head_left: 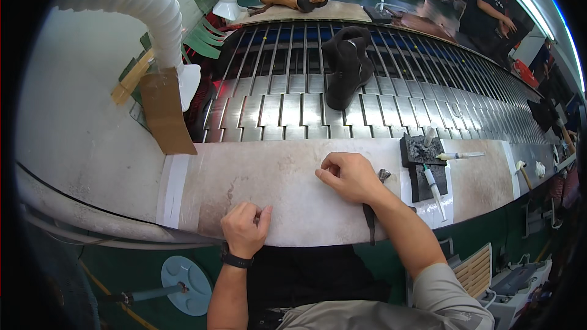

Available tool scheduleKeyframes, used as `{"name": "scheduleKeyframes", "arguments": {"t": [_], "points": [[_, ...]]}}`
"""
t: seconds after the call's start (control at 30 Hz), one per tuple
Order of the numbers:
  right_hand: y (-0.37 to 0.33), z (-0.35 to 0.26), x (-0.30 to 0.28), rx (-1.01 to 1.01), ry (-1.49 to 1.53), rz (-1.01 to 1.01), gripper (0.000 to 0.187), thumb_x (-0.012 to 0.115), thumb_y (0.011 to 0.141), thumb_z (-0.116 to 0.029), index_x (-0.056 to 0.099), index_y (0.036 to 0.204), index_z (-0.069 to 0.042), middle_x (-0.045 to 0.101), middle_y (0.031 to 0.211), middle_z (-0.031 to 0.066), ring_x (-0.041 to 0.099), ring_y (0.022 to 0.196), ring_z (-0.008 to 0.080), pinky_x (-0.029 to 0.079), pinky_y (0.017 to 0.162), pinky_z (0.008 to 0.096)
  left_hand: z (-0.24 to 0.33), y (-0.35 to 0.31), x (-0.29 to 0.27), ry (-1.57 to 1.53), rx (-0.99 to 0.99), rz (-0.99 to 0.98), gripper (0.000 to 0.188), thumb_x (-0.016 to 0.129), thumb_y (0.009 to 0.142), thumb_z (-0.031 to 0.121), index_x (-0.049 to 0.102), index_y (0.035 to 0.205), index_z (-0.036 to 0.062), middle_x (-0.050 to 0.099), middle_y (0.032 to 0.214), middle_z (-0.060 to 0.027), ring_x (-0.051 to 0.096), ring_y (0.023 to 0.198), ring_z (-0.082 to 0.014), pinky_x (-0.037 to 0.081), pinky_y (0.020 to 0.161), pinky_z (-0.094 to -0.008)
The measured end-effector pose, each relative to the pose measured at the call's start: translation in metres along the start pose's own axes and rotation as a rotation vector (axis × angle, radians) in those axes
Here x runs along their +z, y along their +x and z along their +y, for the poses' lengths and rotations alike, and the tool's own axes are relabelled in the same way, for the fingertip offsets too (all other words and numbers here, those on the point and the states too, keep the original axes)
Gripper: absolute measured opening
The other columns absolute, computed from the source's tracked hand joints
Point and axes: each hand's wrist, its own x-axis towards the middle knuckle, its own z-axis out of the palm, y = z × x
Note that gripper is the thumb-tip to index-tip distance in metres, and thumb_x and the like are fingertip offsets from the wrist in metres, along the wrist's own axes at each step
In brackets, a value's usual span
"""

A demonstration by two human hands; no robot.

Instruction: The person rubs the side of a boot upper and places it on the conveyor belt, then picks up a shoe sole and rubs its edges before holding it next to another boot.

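Over the stained, perhaps papered worktop point(293, 217), left hand point(244, 228) and right hand point(351, 177) curl.

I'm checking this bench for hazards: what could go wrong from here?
The forearm behind the bare right hand crosses a black-handled, metal-headed tool, which might get knocked off the near edge. The clear plastic syringe with a green tip, slanting off a rough black block, could slide or leak. The tall dark boot might topple on the slatted metal surface.
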Motion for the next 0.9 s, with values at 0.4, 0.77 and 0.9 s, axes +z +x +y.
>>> {"name": "scheduleKeyframes", "arguments": {"t": [0.4,0.77,0.9], "points": [[-0.0010,-0.0003,-0.0011,0.031,0.003,-0.016,0.036,0.073,0.097,-0.040,0.078,0.100,-0.005,0.077,0.088,0.0128,0.074,0.087,0.0340,0.057,0.079,0.0461,-0.0043,-0.0009,0.0035,-0.021,-0.002,-0.023,0.031,0.084,0.088,0.015,0.060,0.071,0.0054,0.059,0.067,-0.0118,0.060,0.059,-0.0348,0.044,0.055,-0.0447],[0.0005,-0.0060,-0.0022,0.047,-0.005,-0.046,0.036,0.073,0.097,-0.040,0.078,0.102,-0.004,0.078,0.092,0.0136,0.075,0.090,0.0342,0.058,0.081,0.0460,-0.0050,-0.0016,0.0023,-0.021,-0.039,0.007,0.030,0.083,0.088,0.013,0.060,0.071,0.0033,0.059,0.066,-0.0140,0.059,0.058,-0.0352,0.045,0.055,-0.0445],[0.0008,-0.0071,0.0003,0.017,-0.020,-0.046,0.036,0.073,0.097,-0.040,0.078,0.102,-0.004,0.078,0.092,0.0133,0.075,0.090,0.0339,0.058,0.081,0.0456,-0.0061,-0.0035,0.0002,-0.015,-0.046,0.008,0.030,0.084,0.087,0.016,0.061,0.070,0.0054,0.061,0.067,-0.0124,0.061,0.061,-0.0354,0.046,0.057,-0.0458]]}}
